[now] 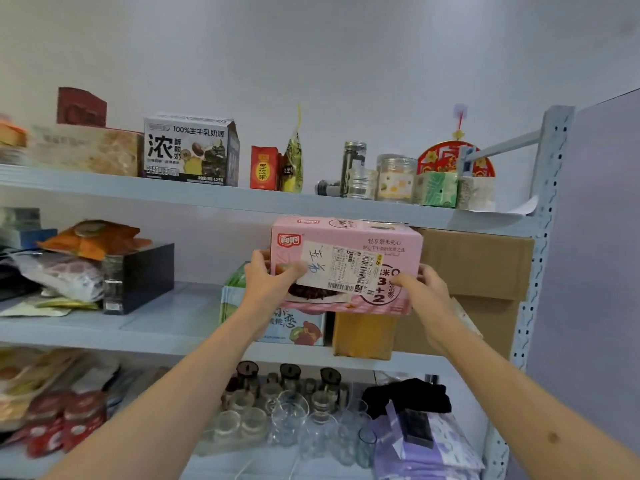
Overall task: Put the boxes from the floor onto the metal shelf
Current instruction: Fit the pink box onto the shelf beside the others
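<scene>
On the middle shelf (166,327), both hands grip pink labelled box (346,268)

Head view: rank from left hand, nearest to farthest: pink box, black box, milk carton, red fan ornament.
From the left hand:
1. Pink box, in its grip, middle shelf.
2. Black box, to the left, same shelf.
3. Milk carton, up-left, top shelf.
4. Red fan ornament, far right, top shelf.

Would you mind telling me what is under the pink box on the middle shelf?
The pink box, held by both hands, sits over a fruit-printed box on the left and a yellow-orange box on the right. Whether it already rests on them is unclear; their tops are covered.
</scene>
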